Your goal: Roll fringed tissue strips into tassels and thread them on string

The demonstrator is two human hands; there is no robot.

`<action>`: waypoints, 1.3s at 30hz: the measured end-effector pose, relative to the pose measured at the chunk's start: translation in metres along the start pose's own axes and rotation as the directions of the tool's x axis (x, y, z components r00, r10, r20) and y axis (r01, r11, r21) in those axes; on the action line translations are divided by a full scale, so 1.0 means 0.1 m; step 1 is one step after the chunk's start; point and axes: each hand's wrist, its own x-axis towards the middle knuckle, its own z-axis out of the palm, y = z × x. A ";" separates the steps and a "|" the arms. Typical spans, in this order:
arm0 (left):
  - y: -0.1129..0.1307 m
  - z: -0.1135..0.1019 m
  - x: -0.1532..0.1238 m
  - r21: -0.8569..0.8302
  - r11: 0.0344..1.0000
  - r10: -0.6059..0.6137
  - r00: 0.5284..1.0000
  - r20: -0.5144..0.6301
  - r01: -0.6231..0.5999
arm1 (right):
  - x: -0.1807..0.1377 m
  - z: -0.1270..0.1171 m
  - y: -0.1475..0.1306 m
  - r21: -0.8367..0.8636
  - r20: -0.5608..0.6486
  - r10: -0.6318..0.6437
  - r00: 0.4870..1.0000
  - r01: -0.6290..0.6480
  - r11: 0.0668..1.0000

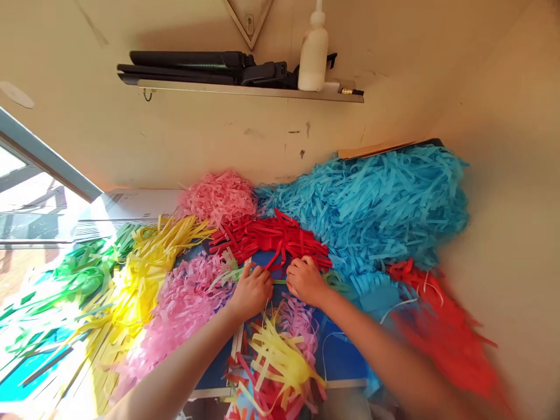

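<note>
A green paper tassel (279, 282) is stretched low over the blue table, its twisted middle showing between my hands. My left hand (252, 290) is closed around one side, with pale green strips fanning out to its left. On the other side my right hand (305, 281) pinches the tassel, and more green strips stick out past its wrist. Just beyond my fingers lies a heap of red paper strips (271, 236). Below my hands hangs a bunch of yellow, red and blue tassels (280, 356), seemingly on a thin string. My fingertips are partly hidden.
Pink (219, 198) and light blue fringe piles (385, 204) lie against the wall. Lilac (192, 297), yellow (140, 286) and green strips (74, 274) spread leftward. Red fringe (446, 326) and white string (396, 306) are at right. A wall shelf (245, 91) holds a white bottle (314, 55).
</note>
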 end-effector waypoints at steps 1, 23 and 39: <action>0.00 0.00 0.02 0.012 1.000 0.001 1.000 -0.014 -0.001 | 0.01 0.00 0.00 -0.004 -0.012 0.021 1.000 -0.021 1.000; -0.03 0.05 -0.12 -0.022 0.998 -0.059 0.996 -0.070 0.058 | -0.15 0.17 0.06 0.061 -0.061 0.069 0.996 -0.065 0.996; -0.15 0.07 0.02 -0.033 0.983 -0.176 0.977 0.124 0.181 | -0.05 0.07 0.19 0.134 0.156 0.348 0.924 -0.369 0.920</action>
